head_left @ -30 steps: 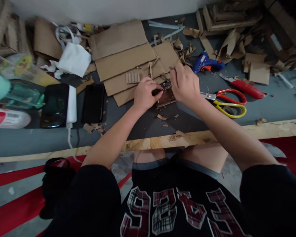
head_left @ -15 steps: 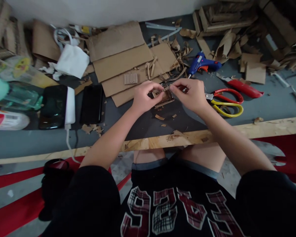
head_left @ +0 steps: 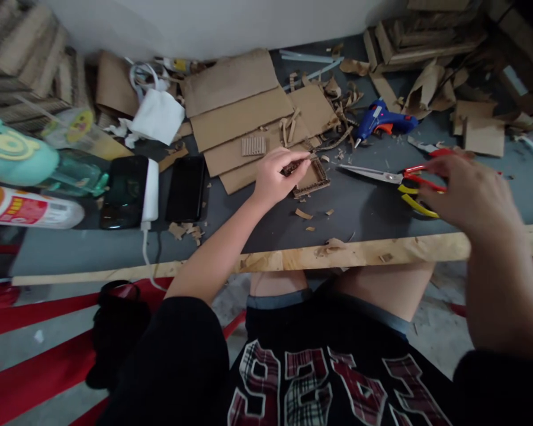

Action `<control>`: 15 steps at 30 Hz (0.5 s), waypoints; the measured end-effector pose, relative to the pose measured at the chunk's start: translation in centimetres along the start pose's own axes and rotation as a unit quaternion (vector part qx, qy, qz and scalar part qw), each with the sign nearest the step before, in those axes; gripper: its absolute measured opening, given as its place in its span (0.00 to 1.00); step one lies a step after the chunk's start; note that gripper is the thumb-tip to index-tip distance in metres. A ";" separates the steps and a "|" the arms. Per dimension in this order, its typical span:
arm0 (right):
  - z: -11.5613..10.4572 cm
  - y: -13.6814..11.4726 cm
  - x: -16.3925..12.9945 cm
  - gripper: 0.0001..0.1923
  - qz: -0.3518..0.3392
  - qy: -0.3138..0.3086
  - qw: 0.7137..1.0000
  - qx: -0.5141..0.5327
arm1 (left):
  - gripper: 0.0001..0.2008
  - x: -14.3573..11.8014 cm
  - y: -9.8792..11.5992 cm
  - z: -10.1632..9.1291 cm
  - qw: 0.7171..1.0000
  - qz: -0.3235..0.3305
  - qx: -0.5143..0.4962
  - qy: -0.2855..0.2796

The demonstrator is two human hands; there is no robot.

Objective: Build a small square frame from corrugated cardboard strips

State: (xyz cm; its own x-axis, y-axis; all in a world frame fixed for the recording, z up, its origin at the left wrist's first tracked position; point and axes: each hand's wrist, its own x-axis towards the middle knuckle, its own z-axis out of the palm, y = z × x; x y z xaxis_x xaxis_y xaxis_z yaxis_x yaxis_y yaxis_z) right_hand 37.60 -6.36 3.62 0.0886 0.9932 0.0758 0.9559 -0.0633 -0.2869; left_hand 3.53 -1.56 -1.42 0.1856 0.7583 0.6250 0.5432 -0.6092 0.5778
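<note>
My left hand [head_left: 273, 174] pinches the near-left corner of a small brown cardboard frame [head_left: 313, 180] that lies on the dark table top [head_left: 359, 207]. My right hand [head_left: 468, 189] hovers at the right over the red and yellow handles of the scissors [head_left: 382, 174], fingers spread and reaching onto the red loop. Whether they grip it I cannot tell. The scissors' blades point left toward the frame. Small cardboard chips [head_left: 302, 213] lie just in front of the frame.
Flat cardboard sheets [head_left: 244, 112] lie behind the frame. A blue glue gun [head_left: 382, 120] is at the back right, with cardboard scraps [head_left: 479, 127] beyond it. Two dark phones [head_left: 185, 188], a white charger [head_left: 150, 190] and bottles [head_left: 31, 208] sit left. A wooden edge strip [head_left: 293, 258] borders the table.
My right hand let go of the cardboard frame and swung right to the scissors. My left hand stays on the frame, which now lies on the table. The view shifted a little.
</note>
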 end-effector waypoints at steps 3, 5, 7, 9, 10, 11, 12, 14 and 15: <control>0.5 4.9 0.4 0.19 -0.002 -0.035 0.998 -0.043 | 0.18 0.0 -0.4 0.1 1.000 -0.018 -0.003 0.010; 0.9 6.1 0.6 0.21 -0.076 -0.053 0.996 -0.014 | 0.18 -0.1 -0.4 0.1 0.999 -0.033 -0.003 0.010; 1.1 6.0 0.8 0.21 -0.114 -0.063 0.991 0.003 | 0.19 -0.1 -0.4 0.0 0.999 -0.039 -0.003 0.011; 1.1 5.4 0.8 0.17 -0.110 -0.084 0.990 0.008 | 0.19 -0.1 -0.2 -0.1 0.999 -0.037 0.000 0.014; 1.0 5.0 0.7 0.15 -0.101 -0.100 0.990 0.011 | 0.20 -0.1 -0.2 -0.1 0.999 -0.035 0.004 0.015; 0.9 4.5 0.7 0.14 -0.089 -0.116 0.989 0.013 | 0.20 -0.1 -0.2 -0.1 0.999 -0.033 0.007 0.017; 0.7 4.1 0.6 0.14 -0.078 -0.132 0.988 0.015 | 0.20 0.0 -0.2 -0.1 0.999 -0.031 0.010 0.019; 0.4 3.3 0.3 0.15 -0.040 -0.143 0.989 0.013 | 0.20 0.0 -0.3 -0.1 0.999 -0.029 0.014 0.021; 0.2 2.8 0.1 0.15 -0.019 -0.139 0.990 0.011 | 0.20 0.0 -0.3 -0.1 0.999 -0.029 0.017 0.020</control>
State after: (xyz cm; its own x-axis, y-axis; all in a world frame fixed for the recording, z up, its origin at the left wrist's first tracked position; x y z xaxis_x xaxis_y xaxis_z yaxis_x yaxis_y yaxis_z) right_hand 40.27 -6.40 2.60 -0.0314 0.9834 -0.1788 0.9505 -0.0260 -0.3097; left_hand 3.31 -1.41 -1.59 0.1206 0.7811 0.6126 0.5802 -0.5562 0.5950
